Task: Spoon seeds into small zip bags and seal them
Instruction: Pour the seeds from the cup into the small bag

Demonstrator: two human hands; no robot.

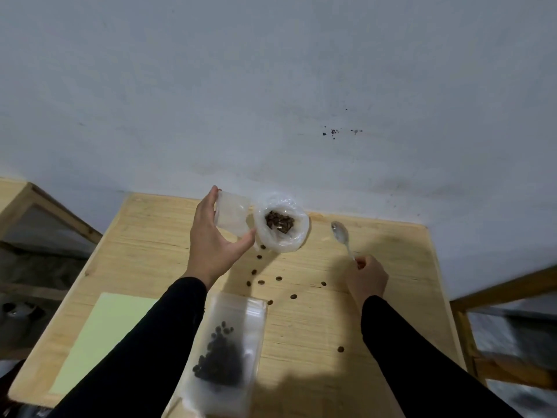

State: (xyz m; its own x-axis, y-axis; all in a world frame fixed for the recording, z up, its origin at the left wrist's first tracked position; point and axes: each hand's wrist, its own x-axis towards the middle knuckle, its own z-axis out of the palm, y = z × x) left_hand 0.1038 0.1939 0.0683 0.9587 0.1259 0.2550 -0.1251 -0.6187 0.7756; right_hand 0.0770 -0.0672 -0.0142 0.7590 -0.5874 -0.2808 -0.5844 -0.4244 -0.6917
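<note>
**Seeds wait in the open sack as we ready an empty bag**

Seeds sit in the rolled-down plastic sack, just right of our left hand, with its mouth kept wide, we judge, so the spoon can dip in easily. That hand holds an empty zip bag between thumb and fingertips, the fingers curved round its edges and the bag lifted off the table close beside the sack. Holding it there keeps the trip from sack to bag short, which should mean fewer spills. Whether the bag's mouth is already open we cannot tell.

Our right hand pinches the very end of the spoon's handle, bowl pointing away from us toward the wall and lying to the right of the sack. The bowl looks empty.

Loose seeds are scattered on the table between our two hands, and one lies alone nearer us beside the right forearm. A filled bag lies below the left forearm, set aside near us, out of the working space. Whether its strip is pressed closed we cannot tell. A pale green sheet lies left of that forearm.
</note>
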